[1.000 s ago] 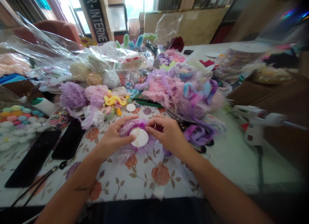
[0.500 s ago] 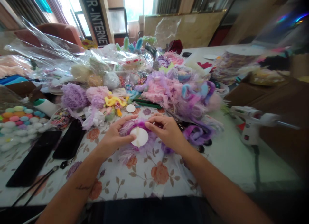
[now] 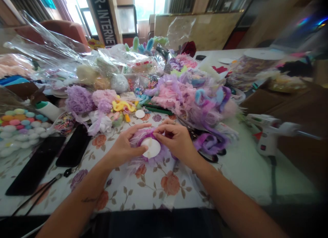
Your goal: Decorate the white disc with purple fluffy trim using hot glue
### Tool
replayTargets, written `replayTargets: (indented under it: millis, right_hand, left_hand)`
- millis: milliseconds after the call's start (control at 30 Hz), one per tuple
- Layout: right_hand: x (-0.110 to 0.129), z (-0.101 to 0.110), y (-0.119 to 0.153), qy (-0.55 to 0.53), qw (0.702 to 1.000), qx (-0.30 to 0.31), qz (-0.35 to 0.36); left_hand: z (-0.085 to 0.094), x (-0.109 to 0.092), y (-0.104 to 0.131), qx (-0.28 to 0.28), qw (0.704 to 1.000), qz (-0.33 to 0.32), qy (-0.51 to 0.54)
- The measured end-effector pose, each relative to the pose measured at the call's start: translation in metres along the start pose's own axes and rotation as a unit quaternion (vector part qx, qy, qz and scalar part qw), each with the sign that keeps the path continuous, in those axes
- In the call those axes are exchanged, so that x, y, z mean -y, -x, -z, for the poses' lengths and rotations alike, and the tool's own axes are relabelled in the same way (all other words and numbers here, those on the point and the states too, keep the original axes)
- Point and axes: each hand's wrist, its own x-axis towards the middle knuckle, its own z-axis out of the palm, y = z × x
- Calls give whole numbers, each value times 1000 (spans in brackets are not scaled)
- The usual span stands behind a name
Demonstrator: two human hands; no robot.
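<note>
So the left hand has a grip on a white disc, thumb pressed on its face and the other fingers curled around the far side. There's fuzzy purple trim sticking out all around the disc, wispy and paler on the left, more magenta up top. The right hand has its thumb and fingers pinched on that trim at the top edge, though the exact bit between the fingertips is too small to make out. The whole piece sits between the two hands, over the rose-print tablecloth, near the front of the table.

Just past the fingers there's a smaller white disc lying flat, near some yellow fuzzy stuff and a lilac fluffy bundle. Behind that it's a big heap: pink ruffled material, shiny clear plastic, you name it. A purple-blue fuzzy strip lies just beside the right wrist, and a white glue gun is way over to the right. On the left, a black phone and a bunch of colorful pom-poms.
</note>
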Motion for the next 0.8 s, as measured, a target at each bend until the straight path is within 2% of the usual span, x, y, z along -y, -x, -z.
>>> replayTargets:
  millis: [233, 367, 600, 800]
  right_hand:
    - [0, 4, -4, -38, 996, 29, -70]
    - [1, 5, -4, -35, 995, 34, -82]
    - [10, 16, -3, 27, 996, 60, -62]
    - [8, 19, 0, 89, 994, 68, -14]
  left_hand:
    - [-2, 1, 0, 9, 1000, 0, -12]
    - [-1, 4, 0, 45, 999, 1, 9]
    - [3, 7, 0, 46, 997, 31, 45]
    - [5, 7, -2, 36, 999, 15, 38]
